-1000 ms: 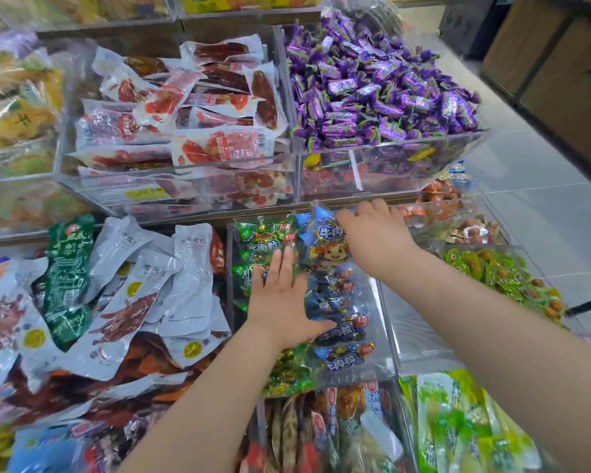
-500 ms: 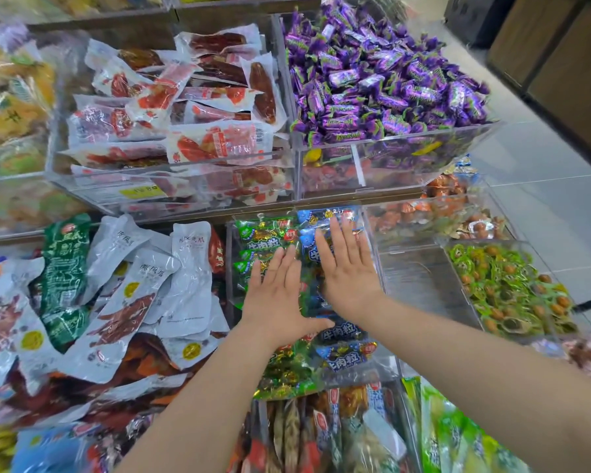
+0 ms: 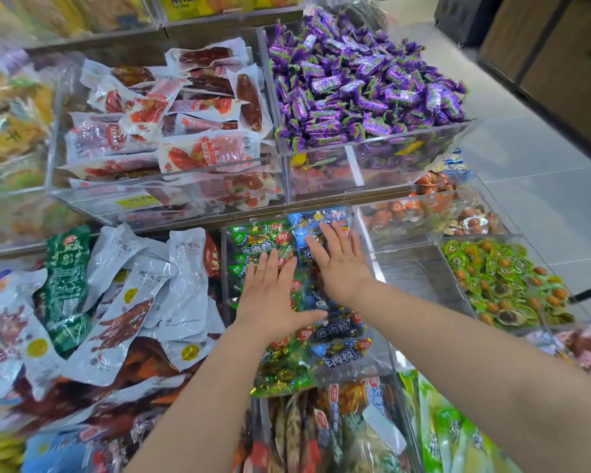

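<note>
A clear acrylic bin (image 3: 386,356) in the middle of the lower shelf holds green snack packs (image 3: 253,242) on its left side and blue snack packs (image 3: 336,334) on its right side. My left hand (image 3: 272,297) lies flat, fingers straight, pressing on the green packs. My right hand (image 3: 338,259) lies flat beside it with fingers spread, resting on the blue packs toward the back of the bin. Neither hand holds a pack.
White and green pouches (image 3: 123,288) fill the bin to the left. An almost bare clear bin (image 3: 420,278) sits to the right, then green-wrapped eggs (image 3: 502,281). Above are red sausage packs (image 3: 171,124) and purple candies (image 3: 359,83). Tiled floor (image 3: 543,206) lies right.
My right hand, curled at the back of the bin a second ago, has flattened onto the blue packs. The left hand stays pressed on the green packs.
</note>
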Motion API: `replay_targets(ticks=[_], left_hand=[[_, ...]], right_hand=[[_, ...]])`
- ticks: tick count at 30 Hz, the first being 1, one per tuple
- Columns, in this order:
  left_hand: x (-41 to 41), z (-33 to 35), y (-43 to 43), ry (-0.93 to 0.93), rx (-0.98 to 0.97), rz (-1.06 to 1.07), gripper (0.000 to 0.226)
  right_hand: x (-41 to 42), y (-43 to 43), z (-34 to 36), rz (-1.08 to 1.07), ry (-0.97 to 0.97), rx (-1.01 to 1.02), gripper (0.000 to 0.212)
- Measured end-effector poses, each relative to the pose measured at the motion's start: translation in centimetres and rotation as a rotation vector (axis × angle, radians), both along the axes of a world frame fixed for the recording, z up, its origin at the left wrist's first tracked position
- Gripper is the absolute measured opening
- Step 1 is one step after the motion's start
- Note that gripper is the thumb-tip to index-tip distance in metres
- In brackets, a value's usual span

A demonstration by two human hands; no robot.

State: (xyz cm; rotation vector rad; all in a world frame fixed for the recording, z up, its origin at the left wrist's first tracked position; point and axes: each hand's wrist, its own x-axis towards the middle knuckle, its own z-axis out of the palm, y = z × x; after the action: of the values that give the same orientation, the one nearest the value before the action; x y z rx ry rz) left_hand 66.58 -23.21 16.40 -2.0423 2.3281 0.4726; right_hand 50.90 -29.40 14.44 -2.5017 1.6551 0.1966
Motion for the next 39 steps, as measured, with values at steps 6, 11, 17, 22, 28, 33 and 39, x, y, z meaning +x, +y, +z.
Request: replay_targets(ticks=[6, 11, 17, 22, 28, 33, 39], left_hand=[[0.7, 3.3, 3.7, 0.354, -0.132, 0.033, 0.073], [2.0, 4.0, 9.5, 0.067, -0.018, -0.144, 0.075], [2.4, 3.6, 11.2, -0.046, -0.101, -0.137, 0.08], [1.9, 1.8, 10.8, -0.18, -0.129, -0.131, 0.078], [0.6, -0.4, 8.5, -0.316, -0.113, -0.046, 0.121], [1.4, -1.3, 6.4, -0.342, -0.039, -0.128, 0.131], [1.6, -0.6, 3.9, -0.348, -0.019, -0.092, 0.141]], right_hand=[[-1.6, 4.9, 2.9, -0.045, -0.48, -0.159, 0.046], [-1.5, 10.4, 1.8, 0.0, -0.634, 0.269, 0.028], [-0.9, 10.8, 0.7, -0.341, -0.59, 0.43, 0.041], [1.4, 9.5, 1.6, -0.355, -0.876, 0.416, 0.007], [3.0, 7.5, 1.8, -0.232, -1.035, 0.494, 0.026], [0.8, 6.4, -0.7, -0.584, -1.129, 0.516, 0.037], [2.5, 5.5, -0.6, -0.518, -1.129, 0.614, 0.05]])
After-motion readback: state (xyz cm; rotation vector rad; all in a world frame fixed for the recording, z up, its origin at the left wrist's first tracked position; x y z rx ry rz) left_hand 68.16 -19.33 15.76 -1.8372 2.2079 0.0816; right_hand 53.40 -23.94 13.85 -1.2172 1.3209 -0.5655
